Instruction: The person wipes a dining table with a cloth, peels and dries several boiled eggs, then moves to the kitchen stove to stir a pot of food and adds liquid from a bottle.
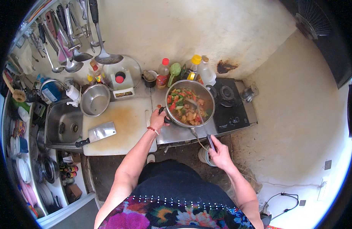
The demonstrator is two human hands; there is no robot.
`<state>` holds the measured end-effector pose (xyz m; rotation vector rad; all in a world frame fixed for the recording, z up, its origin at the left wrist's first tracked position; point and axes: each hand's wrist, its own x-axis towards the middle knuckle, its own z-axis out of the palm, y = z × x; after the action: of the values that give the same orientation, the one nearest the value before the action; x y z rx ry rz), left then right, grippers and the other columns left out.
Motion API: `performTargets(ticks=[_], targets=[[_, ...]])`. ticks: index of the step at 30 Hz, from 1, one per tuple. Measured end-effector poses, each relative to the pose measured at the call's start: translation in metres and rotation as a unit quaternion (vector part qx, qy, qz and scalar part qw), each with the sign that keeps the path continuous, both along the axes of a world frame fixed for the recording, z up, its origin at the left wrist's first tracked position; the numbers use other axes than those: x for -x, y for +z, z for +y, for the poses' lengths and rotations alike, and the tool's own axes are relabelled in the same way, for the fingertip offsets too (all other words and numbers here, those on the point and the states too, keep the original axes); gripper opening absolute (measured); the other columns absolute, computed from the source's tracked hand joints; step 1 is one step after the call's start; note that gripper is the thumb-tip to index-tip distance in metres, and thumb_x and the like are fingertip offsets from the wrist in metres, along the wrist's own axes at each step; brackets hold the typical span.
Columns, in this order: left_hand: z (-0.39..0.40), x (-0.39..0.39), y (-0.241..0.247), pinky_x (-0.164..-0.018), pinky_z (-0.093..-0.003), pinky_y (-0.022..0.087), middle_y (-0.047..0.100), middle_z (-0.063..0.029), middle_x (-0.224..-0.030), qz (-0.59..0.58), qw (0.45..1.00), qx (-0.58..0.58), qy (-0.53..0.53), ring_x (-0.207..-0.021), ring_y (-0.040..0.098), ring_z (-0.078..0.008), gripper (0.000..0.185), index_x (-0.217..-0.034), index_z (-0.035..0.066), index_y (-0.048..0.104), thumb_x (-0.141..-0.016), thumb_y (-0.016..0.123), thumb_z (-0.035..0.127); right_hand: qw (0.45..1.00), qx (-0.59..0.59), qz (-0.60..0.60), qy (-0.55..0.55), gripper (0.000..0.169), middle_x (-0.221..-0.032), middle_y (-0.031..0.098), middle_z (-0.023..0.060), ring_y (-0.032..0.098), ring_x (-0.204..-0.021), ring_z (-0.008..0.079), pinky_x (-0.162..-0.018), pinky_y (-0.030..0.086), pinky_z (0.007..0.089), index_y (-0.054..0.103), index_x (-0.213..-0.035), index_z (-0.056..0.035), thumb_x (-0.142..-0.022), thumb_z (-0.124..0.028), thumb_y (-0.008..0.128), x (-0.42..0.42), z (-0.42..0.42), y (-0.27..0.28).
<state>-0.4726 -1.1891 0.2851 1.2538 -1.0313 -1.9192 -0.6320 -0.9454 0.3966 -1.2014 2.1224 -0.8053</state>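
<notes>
My left hand [158, 119] grips the black side handle [167, 119] of a round steel pan [211, 98]. A red and white bead bracelet circles that wrist. In the pan lies a mix of chopped food [181, 106], with green, red and pale brown pieces. My right hand [221, 154] is closed around the dark handle [211, 142] of a steel spatula or ladle [201, 113], whose head reaches into the food and is partly hidden there. A cord [196, 135] runs down from the pan's front side.
Left of the pan, a cleaver [102, 132] lies on a white cutting board [130, 143], beside a sink [54, 126] and a steel bowl [95, 100]. Bottles [163, 74] line the wall behind. A black gas stove [239, 114] is at right. Ladles [103, 55] hang upper left.
</notes>
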Motion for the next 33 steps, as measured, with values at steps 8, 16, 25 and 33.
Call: performTargets(ticks=[8, 16, 25, 33], targets=[[-0.001, 0.003, 0.006, -0.044, -0.0279, 0.053, 0.057, -0.0068, -0.072, -0.006, 1.000, -0.009, -0.012, -0.060, 0.058, -0.0147, 0.014, -0.100, 0.003, 0.049, -0.091, 0.046, 0.013, 0.993, -0.013, 0.091, 0.070, 0.050, -0.086, 0.058, 0.0298, 0.058, -0.087, 0.0414, -0.074, 0.046, 0.0421, 0.044, -0.121, 0.0057, -0.071, 0.004, 0.046, 0.025, -0.107, -0.008], [-0.004, -0.002, -0.008, -0.044, -0.0281, 0.053, 0.057, -0.0081, -0.075, 0.010, 1.000, -0.007, -0.015, -0.058, 0.059, -0.0159, 0.019, -0.103, 0.001, 0.048, -0.090, 0.048, 0.015, 0.919, -0.117, 0.276, 0.256, 0.063, -0.090, 0.053, 0.0279, 0.058, -0.074, 0.0430, -0.067, 0.048, 0.0475, 0.037, -0.131, -0.0023, -0.070, 0.006, 0.050, 0.005, -0.046, 0.041], [-0.004, 0.001, -0.010, -0.043, -0.0268, 0.052, 0.057, -0.0063, -0.073, 0.003, 1.000, -0.002, -0.013, -0.057, 0.058, -0.0144, 0.018, -0.103, 0.003, 0.049, -0.091, 0.047, 0.016, 0.955, -0.077, 0.227, 0.173, 0.053, -0.090, 0.055, 0.0261, 0.056, -0.080, 0.0424, -0.074, 0.047, 0.0458, 0.044, -0.127, -0.0016, -0.074, 0.004, 0.048, 0.032, 0.020, 0.100], [-0.003, 0.001, -0.011, -0.044, -0.0272, 0.053, 0.058, -0.0084, -0.073, 0.018, 1.000, -0.002, -0.017, -0.056, 0.059, -0.0156, 0.022, -0.106, 0.001, 0.047, -0.091, 0.049, 0.016, 0.960, -0.140, 0.129, 0.205, 0.055, -0.089, 0.057, 0.0292, 0.056, -0.084, 0.0446, -0.077, 0.044, 0.0469, 0.045, -0.124, -0.0006, -0.069, 0.004, 0.048, 0.036, 0.000, 0.084]])
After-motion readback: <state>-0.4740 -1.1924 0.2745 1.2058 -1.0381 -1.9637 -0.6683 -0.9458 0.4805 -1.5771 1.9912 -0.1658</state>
